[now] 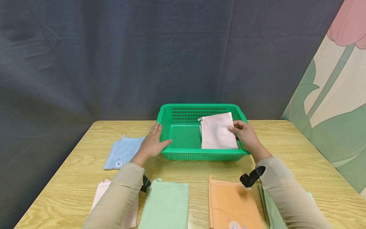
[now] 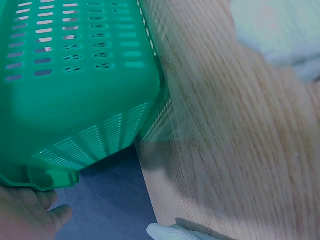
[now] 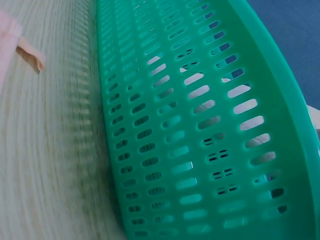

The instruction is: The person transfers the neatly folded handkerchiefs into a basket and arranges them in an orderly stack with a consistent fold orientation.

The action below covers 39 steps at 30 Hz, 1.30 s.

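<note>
Pink cloth [image 1: 218, 135], folded into a neat rectangle with a small loop tag at its upper left corner, lies inside the green basket [image 1: 183, 109] at the centre of the head view, tucked against the basket's right side with the left part of the perforated floor bare. Your right hand [image 1: 246, 135] reaches over the basket's right rim, and its fingers rest on the cloth's right edge; whether they pinch it or only touch it you cannot tell from this angle. Your left hand [image 1: 152, 143] lies flat with straight fingers against the basket's left wall, the thumb along the near rim, holding nothing. Judging from how things lie, one cloth is in the basket and the rest are out on the wooden surface [image 1: 286, 140]: a light blue cloth [image 1: 123, 152] at centre left just beside your left hand, a second pink cloth [image 1: 100, 190] partly hidden under your left sleeve at lower left, a green cloth [image 1: 166, 205] at lower centre, an orange cloth [image 1: 233, 205] with a small print at lower centre right, and another green cloth [image 1: 268, 206] mostly covered by your right sleeve. So the work looks to be early on, with five pieces lying flat and unfolded or only loosely folded. The wrist views show little beyond the basket's slotted walls, the wood grain and blurred cloth edges.
</note>
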Tool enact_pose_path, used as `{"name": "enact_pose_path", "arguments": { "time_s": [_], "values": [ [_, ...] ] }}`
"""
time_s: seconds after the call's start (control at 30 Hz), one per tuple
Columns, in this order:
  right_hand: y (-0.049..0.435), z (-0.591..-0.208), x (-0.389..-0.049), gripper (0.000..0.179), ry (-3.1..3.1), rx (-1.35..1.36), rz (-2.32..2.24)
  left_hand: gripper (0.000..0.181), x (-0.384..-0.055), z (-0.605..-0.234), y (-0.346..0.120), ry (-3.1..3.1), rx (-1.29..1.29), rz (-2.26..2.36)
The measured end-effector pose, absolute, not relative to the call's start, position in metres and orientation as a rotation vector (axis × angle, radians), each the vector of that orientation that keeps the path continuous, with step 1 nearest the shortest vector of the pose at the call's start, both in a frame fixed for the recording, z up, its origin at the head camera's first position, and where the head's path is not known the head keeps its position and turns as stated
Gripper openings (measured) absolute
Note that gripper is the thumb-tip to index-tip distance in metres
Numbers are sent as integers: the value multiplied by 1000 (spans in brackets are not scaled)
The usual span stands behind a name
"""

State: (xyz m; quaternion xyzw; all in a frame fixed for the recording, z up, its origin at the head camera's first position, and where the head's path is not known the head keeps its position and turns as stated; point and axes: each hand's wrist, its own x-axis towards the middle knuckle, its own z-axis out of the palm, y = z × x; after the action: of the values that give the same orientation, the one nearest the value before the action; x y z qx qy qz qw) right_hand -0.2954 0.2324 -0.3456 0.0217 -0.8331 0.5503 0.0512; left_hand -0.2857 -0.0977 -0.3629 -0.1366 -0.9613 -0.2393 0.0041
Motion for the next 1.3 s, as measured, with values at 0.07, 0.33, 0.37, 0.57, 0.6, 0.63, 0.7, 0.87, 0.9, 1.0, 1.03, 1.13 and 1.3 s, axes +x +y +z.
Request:
{"name": "enact_pose_path", "arguments": {
  "time_s": [0.07, 0.33, 0.37, 0.57, 0.6, 0.63, 0.7, 0.87, 0.9, 1.0, 1.03, 1.13, 1.3],
  "values": [
    [232, -345, -297, 25, -2559, 65, 1667, 78, -286, -363, -98, -3012, -426, -752],
    [229, -346, -300, 27, -2589, 64, 1692, 78, -285, -364, -99, -3006, -425, -789],
    [228, -346, -300, 26, -2592, 61, 1695, 78, -285, -364, -99, -3006, -425, -788],
    [228, -347, -300, 22, -2616, 54, 1702, 79, -284, -364, -99, -2996, -442, -783],
    [227, -347, -300, 22, -2627, 59, 1705, 79, -284, -364, -99, -2997, -443, -783],
    [227, -347, -301, 22, -2637, 60, 1709, 79, -284, -364, -99, -3000, -439, -782],
    [227, -347, -301, 22, -2668, 62, 1705, 79, -284, -364, -100, -3003, -434, -781],
    [226, -346, -303, 22, -2727, 48, 1702, 79, -285, -364, -101, -3005, -432, -776],
    [226, -346, -304, 22, -2732, 41, 1702, 79, -285, -364, -101, -3006, -430, -775],
    [226, -346, -304, 21, -2742, 32, 1707, 79, -286, -363, -100, -3008, -430, -766],
    [226, -346, -305, 21, -2744, 28, 1710, 79, -286, -363, -100, -3009, -430, -765],
    [226, -347, -305, 22, -2756, 33, 1709, 78, -286, -362, -100, -3010, -431, -760],
    [226, -347, -307, 21, -2785, 46, 1699, 78, -286, -362, -101, -3008, -429, -752]
  ]
}}
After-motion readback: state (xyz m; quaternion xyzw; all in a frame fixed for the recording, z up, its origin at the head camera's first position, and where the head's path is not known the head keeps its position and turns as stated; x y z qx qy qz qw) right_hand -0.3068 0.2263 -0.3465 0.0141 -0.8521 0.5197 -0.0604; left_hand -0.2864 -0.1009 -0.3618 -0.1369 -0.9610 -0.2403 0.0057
